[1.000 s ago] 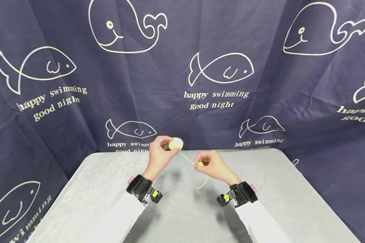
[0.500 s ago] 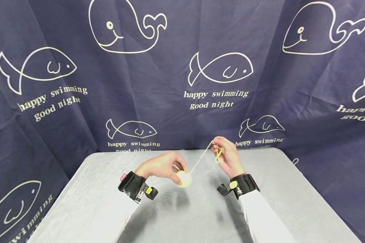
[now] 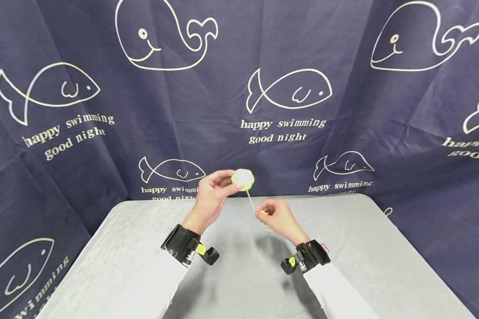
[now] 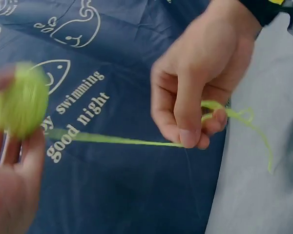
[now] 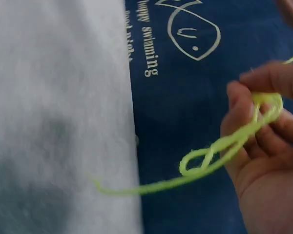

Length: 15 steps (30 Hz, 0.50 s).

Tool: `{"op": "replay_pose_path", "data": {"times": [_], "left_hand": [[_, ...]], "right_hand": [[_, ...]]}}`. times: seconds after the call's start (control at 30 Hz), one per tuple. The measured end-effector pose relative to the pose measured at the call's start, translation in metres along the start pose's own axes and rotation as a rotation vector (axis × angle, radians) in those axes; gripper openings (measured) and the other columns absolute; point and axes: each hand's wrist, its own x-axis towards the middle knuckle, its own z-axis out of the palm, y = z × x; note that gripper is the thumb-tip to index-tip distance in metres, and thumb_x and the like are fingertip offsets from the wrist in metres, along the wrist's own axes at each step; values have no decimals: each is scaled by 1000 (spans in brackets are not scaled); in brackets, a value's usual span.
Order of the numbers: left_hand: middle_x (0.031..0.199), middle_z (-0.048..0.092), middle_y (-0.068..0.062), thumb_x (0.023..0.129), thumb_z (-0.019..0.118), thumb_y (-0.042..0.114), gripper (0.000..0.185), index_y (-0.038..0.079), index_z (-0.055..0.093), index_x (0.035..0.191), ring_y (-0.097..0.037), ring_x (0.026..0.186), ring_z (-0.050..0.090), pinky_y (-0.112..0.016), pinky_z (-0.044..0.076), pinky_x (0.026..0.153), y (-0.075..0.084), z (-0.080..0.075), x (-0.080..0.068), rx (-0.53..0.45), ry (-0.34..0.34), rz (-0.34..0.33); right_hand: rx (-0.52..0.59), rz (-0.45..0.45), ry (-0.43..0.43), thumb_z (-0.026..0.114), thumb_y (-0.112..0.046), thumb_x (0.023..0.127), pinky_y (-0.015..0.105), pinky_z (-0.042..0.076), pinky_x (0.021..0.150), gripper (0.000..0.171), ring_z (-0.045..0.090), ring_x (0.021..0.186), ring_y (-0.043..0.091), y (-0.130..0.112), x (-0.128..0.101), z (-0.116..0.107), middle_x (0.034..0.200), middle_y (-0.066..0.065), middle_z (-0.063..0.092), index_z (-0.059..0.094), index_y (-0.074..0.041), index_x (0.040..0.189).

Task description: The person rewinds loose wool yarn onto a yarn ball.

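My left hand (image 3: 210, 195) holds a ball of yellow-green yarn (image 3: 243, 179) between thumb and fingers, raised above the far part of the table. From the ball a taut strand (image 4: 117, 140) runs to my right hand (image 3: 278, 218), which pinches it between thumb and fingertips, lower and to the right. In the right wrist view, a looped bundle of yarn (image 5: 229, 141) lies across the right palm, and its loose tail hangs past the hand. The yarn ball (image 4: 22, 100) looks blurred in the left wrist view.
Under both hands stretches a light grey table (image 3: 343, 248) with rounded far corners. A dark blue curtain (image 3: 207, 115) printed with white fish, whales and lettering hangs right behind its far edge. Black straps with small cameras (image 3: 183, 246) sit on both wrists.
The left hand dipped with the ball, then rose again. The right hand went up, then came back down to the left, drawing the strand. Both hands kept their hold on the yarn.
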Motion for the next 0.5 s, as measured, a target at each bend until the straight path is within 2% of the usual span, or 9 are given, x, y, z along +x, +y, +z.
{"op": "replay_pose_path", "data": {"times": [0.03, 0.1, 0.17, 0.2, 0.27, 0.33, 0.43, 0.5], "left_hand": [[97, 75, -7, 76, 67, -23, 36, 3, 72, 100, -16, 92, 72, -28, 59, 80, -2, 1, 1, 31, 89, 17], [94, 75, -9, 74, 72, -20, 32, -3, 70, 101, -16, 89, 72, -26, 59, 77, -6, 0, 3, 128, 238, 42], [94, 74, -13, 72, 78, -17, 33, -9, 68, 103, -18, 88, 71, -25, 60, 76, -10, -3, 3, 257, 327, 70], [96, 73, -16, 71, 79, -16, 35, -10, 68, 103, -20, 89, 71, -25, 60, 77, -12, -6, 2, 327, 347, 82], [100, 71, -21, 69, 82, -15, 37, -12, 67, 103, -27, 93, 71, -27, 60, 80, -17, -12, 1, 467, 343, 123], [105, 69, -24, 67, 83, -15, 37, -12, 67, 101, -34, 96, 71, -32, 60, 84, -21, -19, -1, 605, 295, 161], [107, 66, -22, 67, 83, -14, 35, -8, 68, 99, -39, 99, 70, -37, 59, 88, -24, -28, -5, 773, 189, 181], [106, 64, -19, 67, 83, -14, 35, -6, 69, 98, -37, 100, 69, -38, 59, 90, -24, -32, -9, 845, 99, 152]], "right_hand": [[-58, -47, -32, 73, -4, 85, 21, 47, 54, 2, 56, 59, 8, -3, -2, 0, 69, -3, 64, 72, -3, 87], [-105, -121, -89, 74, -5, 86, 22, 46, 54, 3, 55, 59, 7, -10, -6, -1, 69, -6, 63, 72, -7, 85], [-89, -168, -132, 74, -5, 87, 22, 47, 57, 5, 56, 62, 7, -16, -9, -3, 72, -7, 63, 71, -9, 85], [-53, -184, -153, 73, -5, 87, 22, 47, 57, 4, 56, 63, 6, -19, -10, -5, 73, -6, 64, 71, -8, 85], [37, -203, -178, 73, -4, 87, 21, 48, 58, 3, 57, 65, 7, -24, -11, -10, 75, -4, 64, 70, -4, 86], [149, -207, -182, 73, -2, 87, 21, 50, 58, 5, 58, 65, 8, -28, -10, -16, 77, -2, 65, 69, 0, 88], [329, -197, -139, 72, 2, 87, 20, 49, 57, 4, 58, 62, 8, -32, -8, -26, 75, -1, 66, 69, 2, 89], [466, -187, -91, 69, 6, 87, 20, 49, 57, 7, 57, 62, 9, -33, -6, -32, 75, 0, 67, 70, -1, 89]]}}
